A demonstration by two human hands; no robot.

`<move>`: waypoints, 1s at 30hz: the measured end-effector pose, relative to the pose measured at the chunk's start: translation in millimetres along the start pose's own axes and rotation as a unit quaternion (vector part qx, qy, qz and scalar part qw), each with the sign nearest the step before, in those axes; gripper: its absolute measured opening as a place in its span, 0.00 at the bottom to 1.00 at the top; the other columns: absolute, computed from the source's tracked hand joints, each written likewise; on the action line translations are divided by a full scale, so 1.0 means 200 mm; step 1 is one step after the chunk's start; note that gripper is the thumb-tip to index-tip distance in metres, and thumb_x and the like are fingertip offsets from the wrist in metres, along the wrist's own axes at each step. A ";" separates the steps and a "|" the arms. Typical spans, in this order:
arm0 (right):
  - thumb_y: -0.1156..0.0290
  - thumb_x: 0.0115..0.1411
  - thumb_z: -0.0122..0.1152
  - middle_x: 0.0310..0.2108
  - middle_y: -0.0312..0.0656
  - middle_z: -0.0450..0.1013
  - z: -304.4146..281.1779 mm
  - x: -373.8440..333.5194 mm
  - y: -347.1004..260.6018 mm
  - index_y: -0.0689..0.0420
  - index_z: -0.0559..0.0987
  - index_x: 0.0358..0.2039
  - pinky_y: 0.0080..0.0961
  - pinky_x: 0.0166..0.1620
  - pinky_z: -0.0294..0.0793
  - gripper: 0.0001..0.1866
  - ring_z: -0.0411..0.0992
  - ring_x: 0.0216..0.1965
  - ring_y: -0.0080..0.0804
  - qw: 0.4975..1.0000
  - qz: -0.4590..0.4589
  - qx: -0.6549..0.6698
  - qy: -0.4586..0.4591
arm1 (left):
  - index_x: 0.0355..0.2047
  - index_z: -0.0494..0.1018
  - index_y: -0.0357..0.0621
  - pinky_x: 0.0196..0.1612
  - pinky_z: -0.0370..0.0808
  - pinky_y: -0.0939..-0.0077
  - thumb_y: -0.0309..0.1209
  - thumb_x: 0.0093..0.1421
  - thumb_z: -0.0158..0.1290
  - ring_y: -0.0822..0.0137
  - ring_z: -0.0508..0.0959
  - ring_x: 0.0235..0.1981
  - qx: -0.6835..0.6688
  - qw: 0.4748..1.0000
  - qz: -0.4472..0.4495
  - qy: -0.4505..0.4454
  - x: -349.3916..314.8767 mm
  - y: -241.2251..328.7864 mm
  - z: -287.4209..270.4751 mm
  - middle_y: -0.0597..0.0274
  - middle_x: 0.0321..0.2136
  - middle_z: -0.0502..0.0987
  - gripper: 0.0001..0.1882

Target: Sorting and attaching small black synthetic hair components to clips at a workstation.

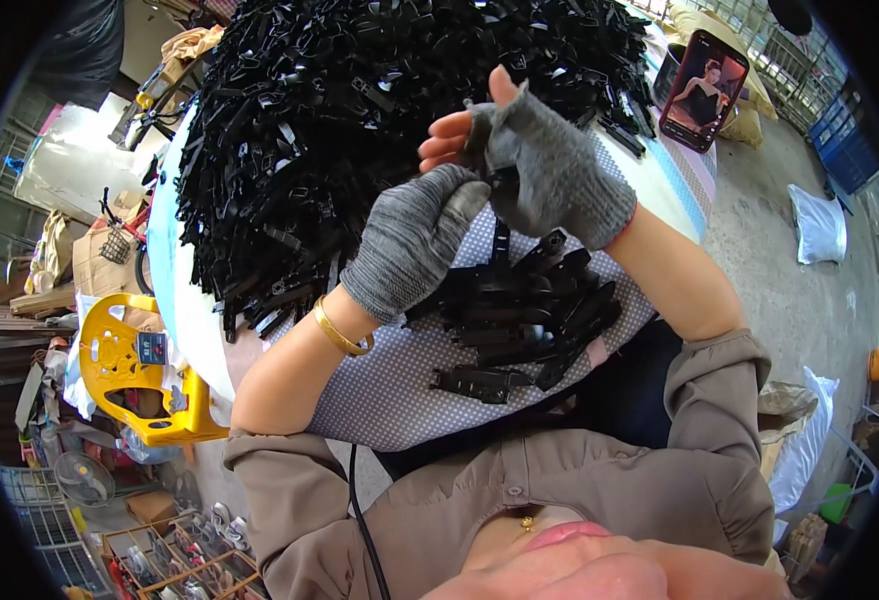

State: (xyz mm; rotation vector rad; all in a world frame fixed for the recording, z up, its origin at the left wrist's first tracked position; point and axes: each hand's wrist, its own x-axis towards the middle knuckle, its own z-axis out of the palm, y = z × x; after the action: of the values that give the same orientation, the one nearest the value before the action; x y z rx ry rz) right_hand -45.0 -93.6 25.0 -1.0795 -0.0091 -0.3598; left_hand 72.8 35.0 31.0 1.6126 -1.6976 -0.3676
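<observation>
Both my hands wear grey knitted gloves with bare fingertips and meet above the near part of the table. My left hand (409, 240) is closed, and a dark bit of a black plastic part (504, 178) shows between it and my right palm. Most of that part is hidden. My right hand (551, 165) has its thumb raised and its fingers stretched left, apart from the thumb. Behind my hands rises a large heap of black plastic parts (299, 130). A smaller pile of long black parts (529, 320) lies just below my hands, near the table's front edge.
The round table (379, 400) has a dotted cloth. A phone (704, 92) showing a video stands at its right edge. To the left are a yellow plastic chair (119, 360) and a fan (84, 478). A blue crate (847, 135) and white sack (817, 225) are at right.
</observation>
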 end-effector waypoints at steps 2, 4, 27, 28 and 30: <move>0.35 0.56 0.40 0.41 0.49 0.71 -0.02 0.01 -0.02 0.66 0.69 0.46 0.31 0.50 0.71 0.41 0.71 0.44 0.36 0.992 0.044 -0.037 0.115 | 0.37 0.73 0.37 0.30 0.73 0.74 0.32 0.60 0.48 0.68 0.77 0.25 -0.114 0.991 -0.045 0.060 0.00 -0.06 0.03 0.56 0.25 0.77 0.11; 0.32 0.52 0.44 0.39 0.48 0.71 -0.07 0.02 -0.02 0.66 0.70 0.46 0.30 0.48 0.71 0.43 0.71 0.43 0.35 0.990 0.054 -0.079 0.100 | 0.36 0.74 0.36 0.29 0.72 0.78 0.32 0.61 0.47 0.71 0.75 0.24 -0.171 0.981 -0.079 0.053 0.02 -0.08 0.00 0.57 0.24 0.77 0.11; 0.63 0.50 0.61 0.36 0.44 0.70 0.05 0.04 0.06 0.57 0.75 0.37 0.35 0.43 0.72 0.16 0.71 0.40 0.41 0.593 0.099 -0.799 0.008 | 0.36 0.74 0.39 0.18 0.63 0.92 0.36 0.58 0.53 0.85 0.64 0.15 -0.185 0.961 -0.204 -0.026 -0.05 -0.01 -0.15 0.75 0.17 0.67 0.13; 0.64 0.50 0.61 0.37 0.45 0.69 0.05 0.03 0.06 0.58 0.74 0.39 0.35 0.43 0.72 0.17 0.70 0.41 0.42 0.582 0.095 -0.807 -0.001 | 0.37 0.74 0.38 0.18 0.64 0.91 0.36 0.58 0.53 0.85 0.64 0.15 -0.153 0.966 -0.204 -0.034 -0.05 -0.02 -0.15 0.75 0.17 0.67 0.13; 0.64 0.50 0.61 0.38 0.45 0.68 0.05 0.02 0.04 0.58 0.73 0.41 0.35 0.45 0.71 0.19 0.70 0.42 0.42 0.598 0.100 -0.795 -0.011 | 0.37 0.75 0.37 0.23 0.67 0.85 0.33 0.59 0.51 0.81 0.67 0.18 -0.146 0.964 -0.221 -0.037 -0.04 0.00 -0.16 0.68 0.20 0.73 0.12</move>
State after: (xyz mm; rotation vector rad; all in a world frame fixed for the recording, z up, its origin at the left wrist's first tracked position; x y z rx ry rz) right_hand -36.5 -83.1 23.9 -2.8673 0.5110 -0.0455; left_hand 94.8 52.3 49.5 1.7553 -1.2485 -0.8650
